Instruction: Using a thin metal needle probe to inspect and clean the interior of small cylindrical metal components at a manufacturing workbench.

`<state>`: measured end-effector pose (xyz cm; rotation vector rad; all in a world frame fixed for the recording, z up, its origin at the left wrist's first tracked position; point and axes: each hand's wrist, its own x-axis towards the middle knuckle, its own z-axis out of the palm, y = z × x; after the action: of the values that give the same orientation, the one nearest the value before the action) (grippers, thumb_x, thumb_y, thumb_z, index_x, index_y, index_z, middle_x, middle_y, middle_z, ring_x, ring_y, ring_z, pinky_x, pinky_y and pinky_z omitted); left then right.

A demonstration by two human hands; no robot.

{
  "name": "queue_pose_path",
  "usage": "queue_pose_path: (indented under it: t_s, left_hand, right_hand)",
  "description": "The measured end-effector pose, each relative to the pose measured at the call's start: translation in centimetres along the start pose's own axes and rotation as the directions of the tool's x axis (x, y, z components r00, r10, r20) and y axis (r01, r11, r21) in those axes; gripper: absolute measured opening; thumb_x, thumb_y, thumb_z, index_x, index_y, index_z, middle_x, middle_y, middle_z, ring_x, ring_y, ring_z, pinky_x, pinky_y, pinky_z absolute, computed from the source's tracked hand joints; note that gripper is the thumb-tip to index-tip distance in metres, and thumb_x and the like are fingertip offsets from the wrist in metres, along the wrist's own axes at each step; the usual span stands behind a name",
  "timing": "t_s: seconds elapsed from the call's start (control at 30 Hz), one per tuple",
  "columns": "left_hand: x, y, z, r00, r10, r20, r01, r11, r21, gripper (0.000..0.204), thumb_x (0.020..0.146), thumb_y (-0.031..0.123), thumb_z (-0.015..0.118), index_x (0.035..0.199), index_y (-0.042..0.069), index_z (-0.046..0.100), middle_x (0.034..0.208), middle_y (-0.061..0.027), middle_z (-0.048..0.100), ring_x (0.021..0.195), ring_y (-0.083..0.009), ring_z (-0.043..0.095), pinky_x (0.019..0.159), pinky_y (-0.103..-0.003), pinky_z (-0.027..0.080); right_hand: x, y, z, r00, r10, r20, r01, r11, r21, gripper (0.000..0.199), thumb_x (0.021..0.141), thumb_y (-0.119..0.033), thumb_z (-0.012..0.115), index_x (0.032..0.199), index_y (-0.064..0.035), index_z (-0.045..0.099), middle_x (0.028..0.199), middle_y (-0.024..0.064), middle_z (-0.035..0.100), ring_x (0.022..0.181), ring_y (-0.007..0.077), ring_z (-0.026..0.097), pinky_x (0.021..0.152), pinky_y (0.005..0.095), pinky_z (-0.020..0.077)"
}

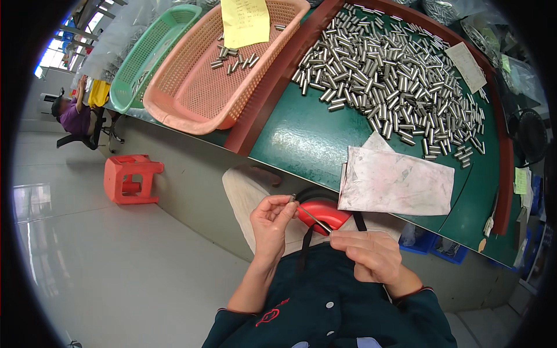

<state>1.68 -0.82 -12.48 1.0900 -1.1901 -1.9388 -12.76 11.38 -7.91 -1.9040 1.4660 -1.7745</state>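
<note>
My left hand (271, 223) pinches a small metal cylinder (293, 198) between thumb and fingertips, over my lap. From the right, my right hand (371, 255) is closed around a thin metal rod tool (315, 218), which slants up toward the cylinder. Whether the rod's tip touches the cylinder or enters it is too small to tell. Beneath the rod lies a curved red object (328, 213) on my lap, partly hidden by the hands. A large pile of short shiny metal cylinders (389, 75) covers the far part of the green tabletop (301, 136).
A stained folded cloth (397, 182) lies at the table's near edge. Left of a red-brown wooden divider (255, 110) stand a pink basket (191, 119) with several cylinders and a green basket (122, 95). A red stool (130, 180) and a seated person (78, 119) are farther left.
</note>
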Motion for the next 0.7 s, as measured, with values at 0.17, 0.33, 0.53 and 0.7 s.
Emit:
queue_pose_path:
  t_s: [0.17, 0.33, 0.53, 0.7]
  left_hand:
    - [0.4, -0.2, -0.8, 1.0, -0.004, -0.01, 0.003, 0.996, -0.091, 0.013, 0.078, -0.002, 0.058, 0.09, -0.002, 0.056, 0.08, -0.0113, 0.06, 0.066, -0.0127, 0.057, 0.064, -0.023, 0.047]
    - [0.2, -0.2, -0.7, 0.999, -0.028, 0.015, 0.029, 0.994, -0.105, 0.013, 0.078, -0.002, 0.058, 0.091, -0.002, 0.056, 0.08, -0.0115, 0.061, 0.066, -0.0126, 0.057, 0.064, -0.023, 0.047]
    - [0.1, -0.3, -0.6, 0.997, -0.064, 0.04, 0.067, 0.995, -0.068, 0.012, 0.079, 0.0, 0.057, 0.09, -0.001, 0.055, 0.081, -0.0108, 0.06, 0.067, -0.0143, 0.055, 0.065, -0.025, 0.045]
    - [0.0, -0.3, -0.5, 0.996, -0.069, 0.054, 0.072, 0.995, -0.064, 0.011, 0.079, 0.0, 0.057, 0.089, -0.001, 0.056, 0.08, -0.0104, 0.06, 0.067, -0.0144, 0.055, 0.064, -0.025, 0.045]
  right_hand:
    - [-0.3, -0.2, -0.3, 0.995, 0.018, -0.096, -0.021, 1.0, -0.023, 0.028, 0.068, 0.013, 0.051, 0.094, 0.0038, 0.05, 0.088, 0.0202, 0.062, 0.08, 0.0327, 0.063, 0.063, 0.0343, 0.0529]
    - [-0.5, 0.7, 0.6, 0.986, 0.047, -0.159, -0.05, 0.999, -0.013, 0.026, 0.068, 0.014, 0.051, 0.092, 0.0034, 0.051, 0.087, 0.0201, 0.062, 0.078, 0.0324, 0.063, 0.062, 0.0334, 0.0529]
    - [-0.3, 0.9, 0.9, 0.98, 0.069, -0.187, -0.079, 0.996, -0.046, 0.018, 0.077, 0.008, 0.049, 0.093, 0.0008, 0.049, 0.077, 0.0192, 0.063, 0.07, 0.0296, 0.064, 0.058, 0.0324, 0.0524]
    - [-0.1, 1.0, 1.2, 0.979, 0.069, -0.193, -0.078, 0.996, -0.037, 0.017, 0.077, 0.008, 0.049, 0.092, 0.0012, 0.05, 0.077, 0.0194, 0.063, 0.07, 0.0293, 0.064, 0.057, 0.032, 0.0525]
